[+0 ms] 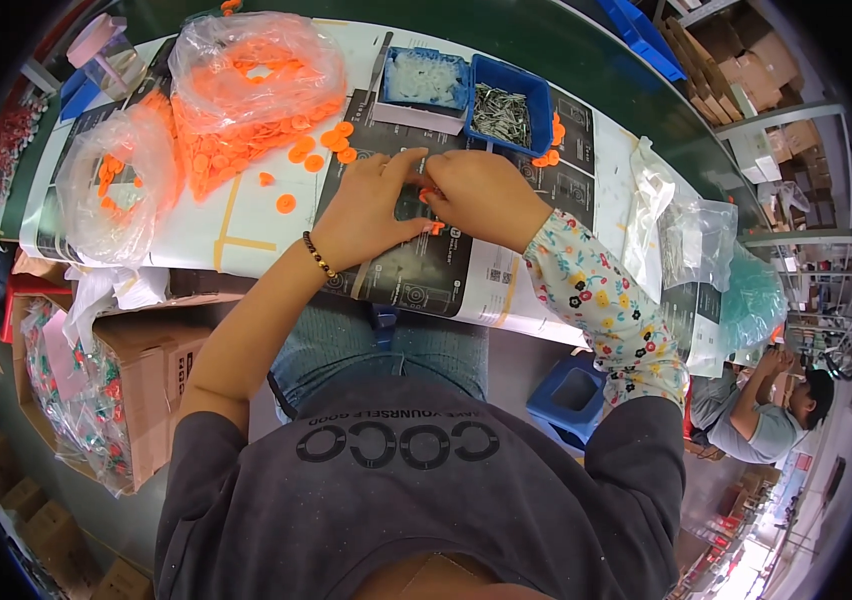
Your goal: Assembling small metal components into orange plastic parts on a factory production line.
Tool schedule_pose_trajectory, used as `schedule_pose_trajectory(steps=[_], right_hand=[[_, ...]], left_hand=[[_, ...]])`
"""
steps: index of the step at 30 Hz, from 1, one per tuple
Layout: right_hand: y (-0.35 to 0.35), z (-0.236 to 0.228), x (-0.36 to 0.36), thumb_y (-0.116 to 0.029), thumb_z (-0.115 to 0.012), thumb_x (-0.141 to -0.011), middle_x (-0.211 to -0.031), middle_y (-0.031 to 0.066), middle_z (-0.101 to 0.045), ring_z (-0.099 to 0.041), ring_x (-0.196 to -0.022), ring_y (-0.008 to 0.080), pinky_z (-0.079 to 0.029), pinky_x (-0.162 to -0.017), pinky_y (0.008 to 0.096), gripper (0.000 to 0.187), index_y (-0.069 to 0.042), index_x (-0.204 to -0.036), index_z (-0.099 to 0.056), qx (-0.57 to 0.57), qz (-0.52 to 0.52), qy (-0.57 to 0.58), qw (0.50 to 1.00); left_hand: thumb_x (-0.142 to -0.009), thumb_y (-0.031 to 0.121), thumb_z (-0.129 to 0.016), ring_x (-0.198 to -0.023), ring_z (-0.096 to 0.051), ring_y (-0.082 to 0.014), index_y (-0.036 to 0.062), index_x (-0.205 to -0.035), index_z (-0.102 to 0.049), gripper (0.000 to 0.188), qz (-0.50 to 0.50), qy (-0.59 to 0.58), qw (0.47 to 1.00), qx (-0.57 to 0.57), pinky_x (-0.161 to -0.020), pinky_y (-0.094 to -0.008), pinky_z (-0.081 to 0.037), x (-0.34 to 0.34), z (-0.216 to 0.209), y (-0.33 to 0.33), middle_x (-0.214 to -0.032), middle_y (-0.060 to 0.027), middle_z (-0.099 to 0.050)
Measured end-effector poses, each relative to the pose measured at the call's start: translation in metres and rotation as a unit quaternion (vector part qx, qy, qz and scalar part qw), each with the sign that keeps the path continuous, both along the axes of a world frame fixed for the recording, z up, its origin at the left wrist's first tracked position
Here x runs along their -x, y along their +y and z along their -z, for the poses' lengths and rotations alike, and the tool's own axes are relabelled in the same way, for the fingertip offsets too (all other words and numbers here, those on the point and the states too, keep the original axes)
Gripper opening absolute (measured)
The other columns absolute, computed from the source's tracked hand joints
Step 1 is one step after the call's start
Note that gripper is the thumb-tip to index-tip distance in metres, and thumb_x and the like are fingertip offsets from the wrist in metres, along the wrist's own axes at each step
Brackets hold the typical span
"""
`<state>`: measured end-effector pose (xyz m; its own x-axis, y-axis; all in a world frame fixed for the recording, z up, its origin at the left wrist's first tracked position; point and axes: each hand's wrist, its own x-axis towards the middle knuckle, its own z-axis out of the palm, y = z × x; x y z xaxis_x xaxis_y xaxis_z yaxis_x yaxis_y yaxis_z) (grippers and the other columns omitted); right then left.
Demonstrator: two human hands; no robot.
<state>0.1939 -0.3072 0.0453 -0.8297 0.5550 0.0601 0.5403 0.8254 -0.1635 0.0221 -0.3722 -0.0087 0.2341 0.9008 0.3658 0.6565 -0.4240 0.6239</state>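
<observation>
My right hand [481,195] is closed, its fingertips pinching a small orange plastic piece [429,195] over a dark printed sheet [411,270]. Facing it, my left hand [371,205] has its thumb and fingers spread apart, the fingers bent toward the right hand. Close by the left thumb tip is another orange piece [437,229]; whether the thumb touches it I cannot tell. Just beyond my hands stands a blue bin [543,95] with many thin metal pins [501,115]. Beside it sits a blue tray [467,80] with a white substance inside.
At the left, a clear bag [246,110] bulges with orange discs, near a smaller open bag [76,215]. Loose orange discs [314,162] lie between bag and hands. Crumpled plastic [701,240] is at the right. A carton [161,370] and a blue stool [566,395] stand below.
</observation>
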Motion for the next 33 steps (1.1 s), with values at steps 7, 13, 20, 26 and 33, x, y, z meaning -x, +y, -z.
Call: schedule_pose_trajectory(steps=[7,13,20,26,33], right_hand=[[0.008,-0.007,0.007,-0.018,-0.063,-0.078,-0.077,0.0139,-0.062,-0.063,-0.075,0.0321,-0.051,-0.065,0.0429,0.02,-0.001,-0.088,-0.06,0.01,-0.018,-0.055,0.998],[0.008,0.003,0.014,-0.016,-0.062,-0.08,-0.077,0.0133,-0.063,-0.063,-0.075,0.0314,-0.051,-0.065,0.0419,0.017,-0.001,-0.086,-0.061,0.008,-0.018,-0.08,0.997],[-0.005,-0.016,0.002,-0.02,-0.052,-0.093,-0.065,0.005,-0.055,-0.055,-0.058,0.0209,-0.044,-0.052,0.0317,0.028,-0.003,-0.071,-0.054,0.225,0.06,0.238,0.943],[-0.026,0.005,0.025,-0.027,-0.037,-0.101,-0.056,0.0014,-0.034,-0.03,-0.049,0.0108,-0.024,-0.045,0.0252,0.046,-0.008,-0.059,-0.034,0.464,0.016,0.634,0.619],[-0.026,0.025,0.03,-0.027,-0.035,-0.101,-0.055,0.0027,-0.032,-0.027,-0.047,0.0108,-0.022,-0.043,0.0251,0.048,-0.008,-0.058,-0.031,0.391,-0.023,0.667,0.635]], left_hand=[[-0.07,0.027,-0.075,-0.102,-0.053,-0.0296,0.0041,-0.127,-0.044,0.069,-0.011,0.005,1.0,-0.004,-0.094,-0.0421,-0.036,0.001,0.002,-0.001,-0.106,-0.0093,-0.063],[-0.07,0.029,-0.075,-0.102,-0.053,-0.0295,0.0048,-0.125,-0.045,0.067,-0.022,0.013,1.0,-0.009,-0.094,-0.0418,-0.036,0.0,0.007,0.002,-0.101,-0.0099,-0.063],[-0.07,0.029,-0.075,-0.101,-0.054,-0.0276,0.007,-0.107,-0.058,0.046,0.034,0.045,0.997,-0.053,-0.093,-0.0404,-0.036,0.006,0.005,-0.01,-0.097,-0.0091,-0.061],[-0.07,0.03,-0.076,-0.101,-0.054,-0.0267,0.0082,-0.099,-0.06,0.039,0.053,0.052,0.997,-0.02,-0.094,-0.0397,-0.036,0.008,0.0,-0.001,-0.096,-0.0083,-0.06],[-0.07,0.032,-0.076,-0.102,-0.054,-0.0259,0.0088,-0.099,-0.058,0.041,0.042,0.055,0.997,-0.017,-0.094,-0.0396,-0.035,0.007,0.001,-0.001,-0.097,-0.0081,-0.06]])
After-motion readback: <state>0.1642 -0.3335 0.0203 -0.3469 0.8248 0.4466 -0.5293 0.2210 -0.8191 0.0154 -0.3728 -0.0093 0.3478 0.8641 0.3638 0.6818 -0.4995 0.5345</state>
